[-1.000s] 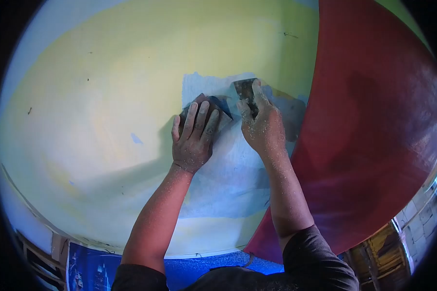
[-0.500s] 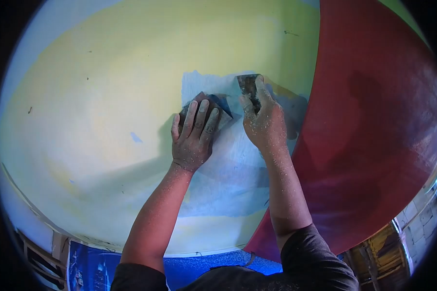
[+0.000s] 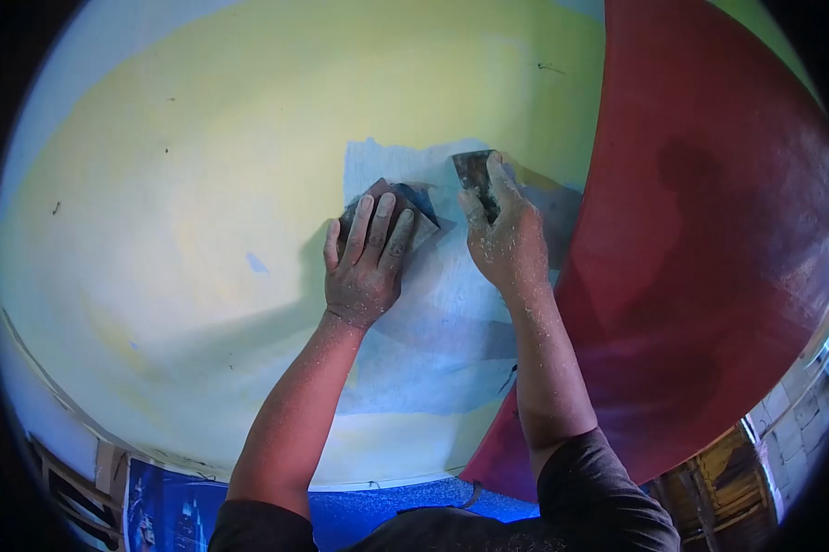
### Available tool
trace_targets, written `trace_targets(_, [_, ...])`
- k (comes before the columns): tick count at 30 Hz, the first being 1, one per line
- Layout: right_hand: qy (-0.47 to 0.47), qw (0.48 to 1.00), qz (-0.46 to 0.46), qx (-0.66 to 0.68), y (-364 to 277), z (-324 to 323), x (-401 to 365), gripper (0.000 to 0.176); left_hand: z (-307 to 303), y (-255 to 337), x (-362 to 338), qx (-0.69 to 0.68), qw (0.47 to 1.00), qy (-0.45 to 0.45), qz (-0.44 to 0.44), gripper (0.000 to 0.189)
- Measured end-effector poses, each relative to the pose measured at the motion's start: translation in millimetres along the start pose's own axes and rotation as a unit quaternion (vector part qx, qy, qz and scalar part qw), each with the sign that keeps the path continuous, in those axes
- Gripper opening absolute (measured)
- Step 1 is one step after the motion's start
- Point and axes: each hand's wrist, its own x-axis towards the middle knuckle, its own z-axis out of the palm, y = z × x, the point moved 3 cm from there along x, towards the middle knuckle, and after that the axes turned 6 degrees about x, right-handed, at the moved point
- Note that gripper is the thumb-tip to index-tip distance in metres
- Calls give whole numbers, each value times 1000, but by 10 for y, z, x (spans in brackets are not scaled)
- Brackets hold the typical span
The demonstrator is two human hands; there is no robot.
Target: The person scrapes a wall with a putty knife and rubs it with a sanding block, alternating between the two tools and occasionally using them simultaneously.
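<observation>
My left hand [image 3: 366,262] presses a dark folded sheet that looks like sandpaper [image 3: 423,227] against the painted wall [image 3: 212,175], fingers laid over it. Its far corner sticks up with a bluish underside. To the right, my right hand [image 3: 509,235] grips a dark, flat, rectangular scraper [image 3: 475,171] coated with pale dust, thumb on one face. Both hands work over a pale blue-white patch [image 3: 433,313] where the yellow paint is gone or covered. Fine dust specks both hands and forearms.
A dark red painted section [image 3: 699,239] borders the yellow on the right, along a curved edge. Below lies a blue surface [image 3: 359,515]. At lower right is a wooden frame [image 3: 722,478] beside pale blocks, and slatted wood [image 3: 83,497] stands at lower left.
My right hand and the scraper have shifted slightly down and to the right. The left hand with the sheet has barely moved.
</observation>
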Motion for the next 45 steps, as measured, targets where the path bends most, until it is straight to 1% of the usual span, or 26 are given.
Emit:
trace_targets(3, [8, 1000, 3, 5, -38, 11, -1, 65, -21, 0, -21, 6, 1000, -11, 5, 54])
trace_targets(5, [28, 999, -29, 3, 24, 42, -8, 65, -21, -1, -12, 5, 1000, -11, 2, 55])
trace_targets(14, [-4, 1000, 5, 11, -38, 19, -6, 65, -20, -8, -10, -2, 1000, -1, 4, 57])
trace_targets(17, [11, 1000, -28, 9, -4, 44, 34, 67, -2, 4, -2, 1, 1000, 5, 4, 57])
trace_targets(20, [2, 1000, 17, 1, -70, 49, 59, 66, -35, 7, -24, 10, 1000, -9, 9, 57])
trace_targets(22, [-8, 1000, 17, 0, -72, 26, 34, 66, -31, -4, -13, 21, 1000, -11, 11, 57])
trace_targets(26, [-11, 1000, 15, 18, -90, 24, 45, 66, -19, 5, -3, 3, 1000, -2, 6, 57])
trace_targets(29, [7, 1000, 16, 4, -94, 51, 32, 67, -57, 13, -11, -5, 1000, -5, 5, 56])
trace_targets(32, [-14, 1000, 12, 22, -96, 27, 33, 67, -62, 7, 27, -8, 1000, 4, 3, 57])
trace_targets(35, [-11, 1000, 21, -5, -128, 39, 71, 67, -47, 23, 4, -7, 1000, 1, 3, 57])
trace_targets(38, [-10, 999, 34, 17, -139, 47, 68, 67, -56, 14, -8, -9, 1000, 3, 3, 57])
trace_targets(41, [-29, 998, 34, 34, -144, 36, 27, 67, -70, 15, 26, -8, 1000, 3, 3, 56])
trace_targets(44, [-14, 1000, 25, -4, -157, 68, 63, 68, -57, 20, -5, -9, 1000, 2, 5, 57])
trace_targets(45, [-12, 1000, 20, 2, -142, 72, 50, 68, -58, 18, -4, -10, 1000, 1, 5, 57])
